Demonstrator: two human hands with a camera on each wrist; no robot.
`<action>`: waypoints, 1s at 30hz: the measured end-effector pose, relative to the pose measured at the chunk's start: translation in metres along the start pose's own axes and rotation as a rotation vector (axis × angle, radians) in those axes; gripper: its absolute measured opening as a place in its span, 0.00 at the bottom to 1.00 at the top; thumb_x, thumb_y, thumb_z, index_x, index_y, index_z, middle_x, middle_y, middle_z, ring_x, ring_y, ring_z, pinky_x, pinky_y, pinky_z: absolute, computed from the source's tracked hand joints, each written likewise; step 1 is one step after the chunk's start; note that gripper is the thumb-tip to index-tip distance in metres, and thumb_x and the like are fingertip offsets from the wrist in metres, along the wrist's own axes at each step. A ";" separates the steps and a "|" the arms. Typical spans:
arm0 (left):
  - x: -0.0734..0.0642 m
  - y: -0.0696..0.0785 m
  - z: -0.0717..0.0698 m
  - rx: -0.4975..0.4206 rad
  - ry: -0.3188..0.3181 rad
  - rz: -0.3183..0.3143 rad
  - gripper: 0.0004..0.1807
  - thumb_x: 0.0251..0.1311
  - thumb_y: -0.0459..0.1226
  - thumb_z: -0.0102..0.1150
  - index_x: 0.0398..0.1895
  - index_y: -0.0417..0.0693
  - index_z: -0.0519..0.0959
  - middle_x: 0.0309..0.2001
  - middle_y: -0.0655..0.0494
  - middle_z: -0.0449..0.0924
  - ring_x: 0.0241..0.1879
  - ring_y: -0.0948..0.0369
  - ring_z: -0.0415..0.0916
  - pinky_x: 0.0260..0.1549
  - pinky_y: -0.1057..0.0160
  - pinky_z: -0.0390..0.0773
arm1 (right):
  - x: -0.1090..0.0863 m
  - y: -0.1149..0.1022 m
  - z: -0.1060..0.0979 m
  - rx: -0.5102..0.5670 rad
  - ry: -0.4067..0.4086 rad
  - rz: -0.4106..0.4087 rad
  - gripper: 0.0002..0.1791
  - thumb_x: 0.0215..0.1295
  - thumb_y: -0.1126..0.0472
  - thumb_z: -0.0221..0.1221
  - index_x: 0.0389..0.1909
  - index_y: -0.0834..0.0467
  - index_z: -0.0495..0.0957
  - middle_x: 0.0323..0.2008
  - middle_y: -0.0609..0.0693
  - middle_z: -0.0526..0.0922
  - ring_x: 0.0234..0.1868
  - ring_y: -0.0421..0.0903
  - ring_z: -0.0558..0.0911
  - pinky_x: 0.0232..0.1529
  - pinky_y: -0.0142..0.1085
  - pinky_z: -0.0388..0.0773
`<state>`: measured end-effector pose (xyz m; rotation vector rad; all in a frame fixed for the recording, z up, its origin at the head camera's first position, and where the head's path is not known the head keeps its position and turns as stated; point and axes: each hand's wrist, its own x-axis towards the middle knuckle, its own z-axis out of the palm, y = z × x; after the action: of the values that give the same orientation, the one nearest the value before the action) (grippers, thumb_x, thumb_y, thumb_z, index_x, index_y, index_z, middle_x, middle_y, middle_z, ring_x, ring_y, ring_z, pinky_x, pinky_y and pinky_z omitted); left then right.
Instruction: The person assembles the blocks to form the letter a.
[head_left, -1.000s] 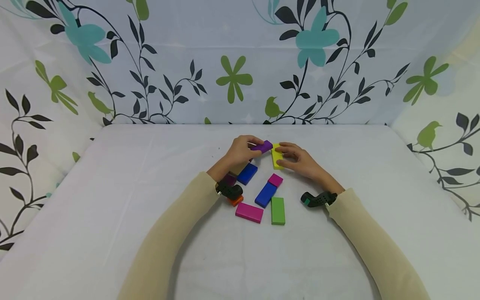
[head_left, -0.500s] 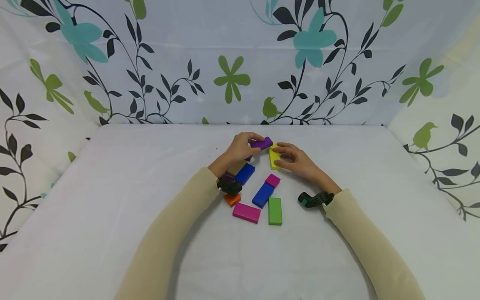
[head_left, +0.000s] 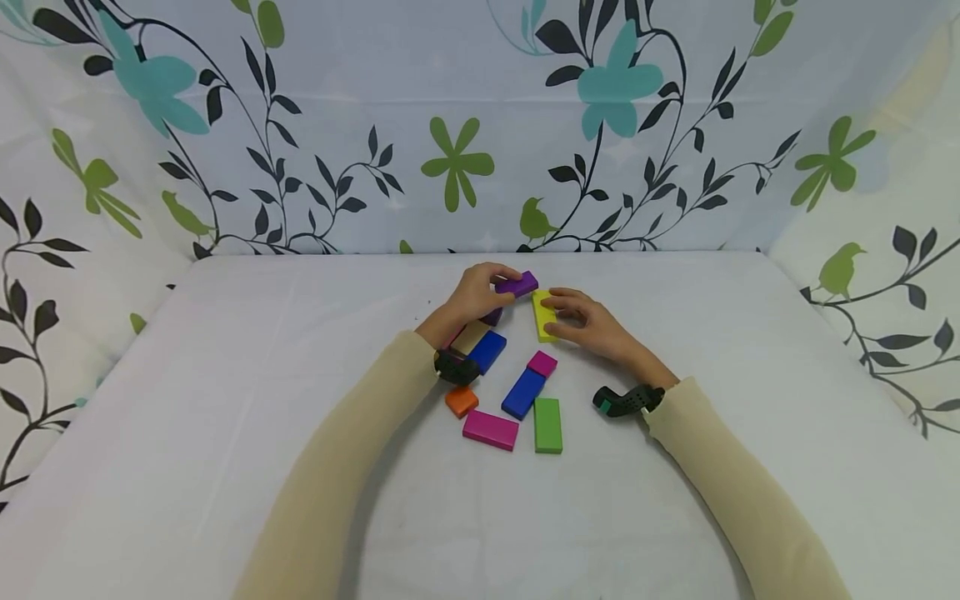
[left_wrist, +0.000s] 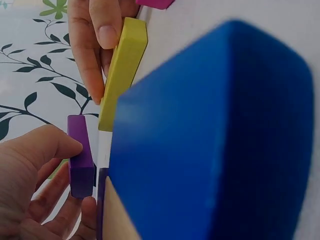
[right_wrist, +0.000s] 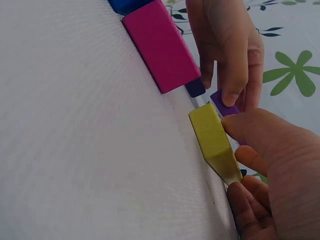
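Head view: left hand (head_left: 476, 293) pinches purple block (head_left: 525, 284), right hand (head_left: 596, 323) pinches yellow block (head_left: 542, 317) just beside it, both toward far side of table (head_left: 525, 533); probably light, stiff, smooth, slightly slippery, not fragile; best gripped across long sides

The white tabletop (head_left: 637, 508) bears a purple block (head_left: 521, 284), yellow block (head_left: 543, 317), orange block (head_left: 462, 402), lime-green block (head_left: 548, 426), blue blocks (head_left: 522, 394), magenta blocks (head_left: 491, 430) and tan block (head_left: 468, 338); sleeves (head_left: 352, 433) are beige, wristbands (head_left: 626, 402) black; the pale backdrop (head_left: 337, 75) carries teal butterflies (head_left: 619, 87), green birds (head_left: 536, 219), green flowers (head_left: 457, 163), black leafy stems (head_left: 558, 37)
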<state>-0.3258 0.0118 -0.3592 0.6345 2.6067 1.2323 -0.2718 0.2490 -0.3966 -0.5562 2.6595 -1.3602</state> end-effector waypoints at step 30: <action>0.011 -0.006 0.002 0.187 0.002 -0.052 0.25 0.72 0.32 0.61 0.70 0.36 0.76 0.67 0.37 0.73 0.66 0.47 0.73 0.68 0.56 0.73 | -0.001 -0.003 0.001 -0.002 0.003 0.002 0.28 0.75 0.64 0.62 0.72 0.69 0.71 0.80 0.66 0.60 0.72 0.68 0.71 0.76 0.58 0.65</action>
<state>-0.3371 0.0146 -0.3646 0.5919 2.7436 0.9825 -0.2700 0.2474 -0.3948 -0.5525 2.6633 -1.3595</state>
